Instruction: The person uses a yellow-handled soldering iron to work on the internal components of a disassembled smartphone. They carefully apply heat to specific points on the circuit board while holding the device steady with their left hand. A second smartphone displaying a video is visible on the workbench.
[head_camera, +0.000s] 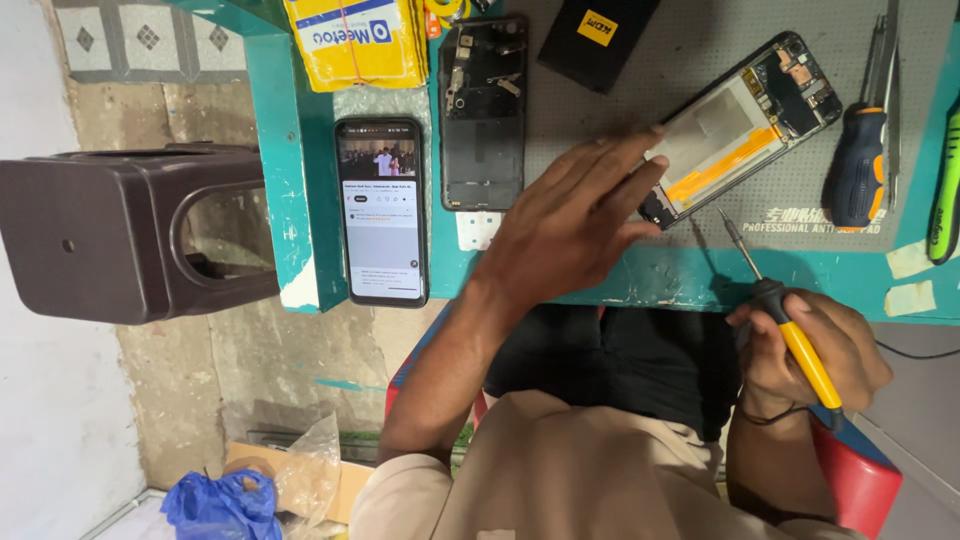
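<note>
- Left hand (575, 215): spread wide and flat, palm down, fingers extended over the near end of the opened phone (745, 125). Fingertips rest on or just above its lower end; actual contact cannot be confirmed.
- Right hand (805, 345): closed around the yellow handle of a precision screwdriver (775, 305), held off the near edge of the workbench. Shaft angles up and away, its tip (722, 212) just beside the phone's near long side, apart from it.
- Opened phone: back cover off, lying diagonally on the grey work mat (640, 100) in the right half of the workbench; pale battery area and an orange strip exposed, camera end pointing to the far right corner.
- Second phone frame (485, 110): dark, stripped, lying lengthwise at the mat's left edge, well apart from the left hand.
- Lit phone (380, 210): screen on, showing video and text, near the left edge of the workbench on the teal surface (290, 200).
- Yellow packet (355, 40) at the far left edge; black box with a yellow label (598, 35) at the far edge of the mat.
- Blue-and-orange screwdriver (860, 165) and tweezers (885, 50) lie along the mat's right side; green-handled tool (945, 190) at the right edge.
- Brown plastic stool (130, 235) stands left of the workbench; blue bag (220, 505) on the floor below.
</note>
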